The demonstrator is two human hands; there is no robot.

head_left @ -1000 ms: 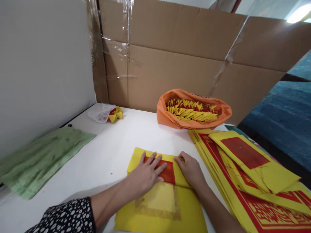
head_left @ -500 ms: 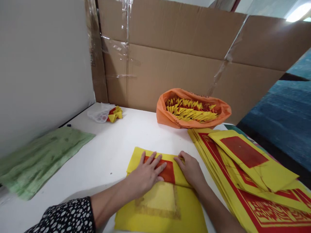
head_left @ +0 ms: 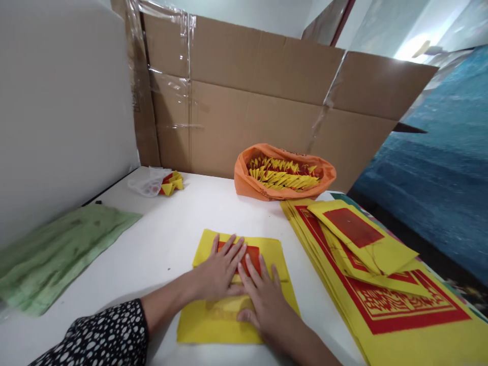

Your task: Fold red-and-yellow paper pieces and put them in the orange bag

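Flat on the white table lies a folded sheet of yellow paper (head_left: 272, 249) with an orange-red rectangle, partly covered by both hands. My left hand (head_left: 219, 272) rests on its upper left part, fingers spread over the red patch. Beside it, my right hand (head_left: 267, 300) presses flat on the paper's right side, fingers apart and their tips at the red patch. A fold line runs across the sheet below the patch. Neither hand grips anything.
An orange bag (head_left: 244, 180) of folded yellow-and-red paper pieces stands at the back. Stacked yellow printed papers (head_left: 381, 300) lie on the right. At left are a green cloth (head_left: 64, 254) and a clear plastic piece (head_left: 147, 183) beside small folded papers (head_left: 173, 183). A cardboard wall (head_left: 244, 122) closes the back.
My right hand has left the paper's upper right edge, where its fingers were pinched, and now lies flat lower down, nearer my left hand. The camera view has shifted slightly right.
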